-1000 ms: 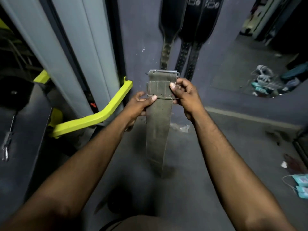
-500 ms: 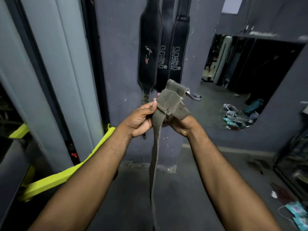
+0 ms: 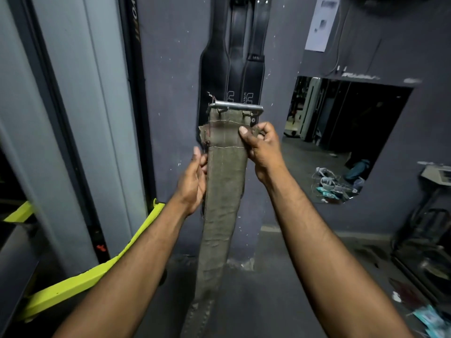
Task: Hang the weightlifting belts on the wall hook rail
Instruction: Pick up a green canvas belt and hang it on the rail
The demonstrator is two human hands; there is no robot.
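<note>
A worn olive-green weightlifting belt (image 3: 223, 191) hangs straight down in front of me, its metal buckle (image 3: 235, 109) at the top. My right hand (image 3: 262, 146) pinches the belt's right edge just under the buckle. My left hand (image 3: 194, 181) grips its left edge a little lower. Behind it, three black leather belts (image 3: 231, 69) hang flat against the dark wall; the hook rail holding them is cut off at the top edge of the view.
A grey pillar (image 3: 80, 106) and a yellow-green machine bar (image 3: 97, 272) stand to the left. A wall mirror (image 3: 346, 140) at right reflects the gym floor with scattered items. Dark equipment (image 3: 424, 240) sits low right, litter (image 3: 429, 320) on the floor.
The belt has been raised and turned flat to face me, buckle now level on top. My view has tilted upward, showing more of the hanging black belts.
</note>
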